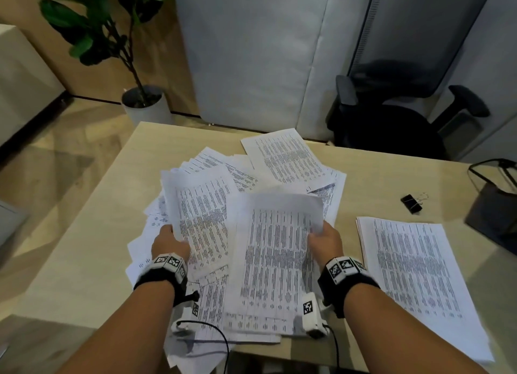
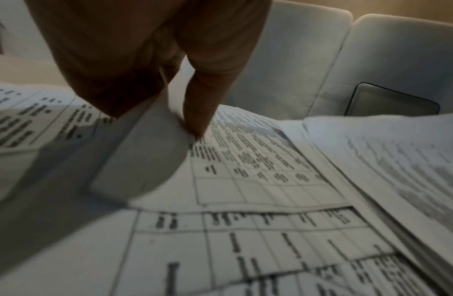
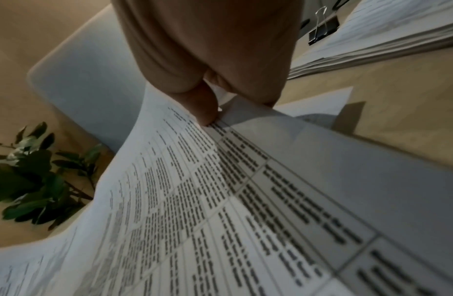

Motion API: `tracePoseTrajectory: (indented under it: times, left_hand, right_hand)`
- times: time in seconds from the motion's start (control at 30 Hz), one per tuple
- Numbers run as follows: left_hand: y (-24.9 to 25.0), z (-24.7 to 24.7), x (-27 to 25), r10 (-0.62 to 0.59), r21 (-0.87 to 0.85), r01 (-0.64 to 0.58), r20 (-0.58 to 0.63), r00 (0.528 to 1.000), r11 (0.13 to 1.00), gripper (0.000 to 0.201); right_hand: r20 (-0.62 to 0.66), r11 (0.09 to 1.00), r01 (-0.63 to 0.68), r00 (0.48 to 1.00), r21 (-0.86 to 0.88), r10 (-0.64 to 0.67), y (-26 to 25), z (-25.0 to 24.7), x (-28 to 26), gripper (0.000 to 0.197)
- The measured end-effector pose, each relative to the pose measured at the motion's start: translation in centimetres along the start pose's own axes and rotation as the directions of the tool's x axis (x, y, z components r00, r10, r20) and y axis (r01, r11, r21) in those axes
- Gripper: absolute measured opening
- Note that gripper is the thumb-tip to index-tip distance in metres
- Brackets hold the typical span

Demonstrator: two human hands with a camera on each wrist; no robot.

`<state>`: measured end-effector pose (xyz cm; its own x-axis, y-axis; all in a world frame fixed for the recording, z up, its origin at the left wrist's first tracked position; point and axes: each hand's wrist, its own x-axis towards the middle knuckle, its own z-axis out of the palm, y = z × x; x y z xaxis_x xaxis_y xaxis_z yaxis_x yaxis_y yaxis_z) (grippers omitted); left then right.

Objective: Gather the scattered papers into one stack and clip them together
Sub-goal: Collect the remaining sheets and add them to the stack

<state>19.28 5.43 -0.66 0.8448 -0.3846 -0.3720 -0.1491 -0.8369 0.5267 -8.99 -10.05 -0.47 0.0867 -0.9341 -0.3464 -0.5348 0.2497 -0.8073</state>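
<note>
Printed sheets lie scattered in a loose pile across the middle of the wooden table. My left hand pinches the left edge of a raised sheet; the left wrist view shows the thumb pressing on that paper. My right hand pinches the right edge of another lifted sheet, and the thumb lies on its printed face. A neat stack rests to the right. Beyond it lies a black binder clip, also in the right wrist view.
A black office chair stands behind the table's far right. A dark wire-framed container sits at the right edge. On the floor at the far left is a potted plant. A white upholstered panel rises behind the table.
</note>
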Motion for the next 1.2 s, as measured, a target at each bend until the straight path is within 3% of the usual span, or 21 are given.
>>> tracePoseTrajectory:
  times: [0.07, 0.17, 0.33, 0.43, 0.53, 0.67, 0.8, 0.9, 0.97, 1.03, 1.2]
  left_hand:
    - [-0.2, 0.0, -0.2, 0.058, -0.092, -0.061, -0.045, 0.997, 0.994, 0.026]
    - [-0.5, -0.1, -0.9, 0.115, -0.260, -0.107, 0.015, 0.993, 0.960, 0.017]
    - [-0.9, 0.8, -2.7, 0.114, -0.617, 0.019, 0.175, 0.978, 0.787, 0.025]
    - [0.5, 0.4, -4.5, 0.171, -0.614, 0.013, 0.241, 0.955, 0.789, 0.025]
    - [0.4, 0.7, -4.5, 0.214, -0.513, -0.094, 0.180, 0.960, 0.853, 0.010]
    - [-0.7, 1.0, -3.8, 0.192, -0.383, -0.119, 0.161, 0.968, 0.916, 0.034]
    - [-1.2, 1.0, -4.5, 0.208, -0.397, -0.136, 0.144, 0.967, 0.908, 0.066]
    - [-1.2, 1.4, -4.3, 0.253, -0.328, -0.194, 0.149, 0.956, 0.925, 0.049]
    - [-1.1, 1.8, -4.1, 0.219, -0.449, -0.097, 0.227, 0.949, 0.888, 0.028]
    - [-0.7, 2.3, -4.3, 0.190, -0.546, -0.002, 0.288, 0.939, 0.838, 0.025]
    - [0.6, 2.1, -6.0, 0.201, -0.596, -0.044, 0.199, 0.959, 0.802, 0.006]
  right_hand:
    - [-0.020, 0.992, -0.014, 1.000, 0.123, 0.016, -0.6, -0.6, 0.4, 0.020]
    - [0.036, 0.964, -0.035, 0.999, 0.264, 0.026, -1.1, -0.9, 1.0, 0.019]
    - [0.109, 0.930, -0.053, 0.994, 0.363, 0.014, -1.5, -0.1, 0.7, 0.023]
    - [0.169, 0.898, -0.076, 0.986, 0.434, 0.002, -1.6, 0.4, 0.1, 0.029]
    - [0.156, 0.936, -0.052, 0.988, 0.349, -0.003, -1.1, 0.4, 0.4, 0.022]
    - [0.123, 0.994, 0.020, 0.992, 0.104, -0.032, -0.3, -0.1, 0.6, 0.015]
    - [0.098, 0.988, -0.040, 0.995, 0.149, 0.025, 0.5, -0.5, 0.1, 0.017]
    - [0.126, 0.959, -0.070, 0.991, 0.275, 0.036, 0.7, -0.4, -0.1, 0.031]
    - [0.167, 0.932, -0.100, 0.985, 0.349, 0.043, 0.5, -0.2, -0.1, 0.041]
    - [0.177, 0.918, -0.111, 0.983, 0.381, 0.046, 0.3, 0.0, 0.0, 0.046]
    - [0.164, 0.898, -0.075, 0.986, 0.433, 0.004, 0.5, -0.1, 0.2, 0.038]
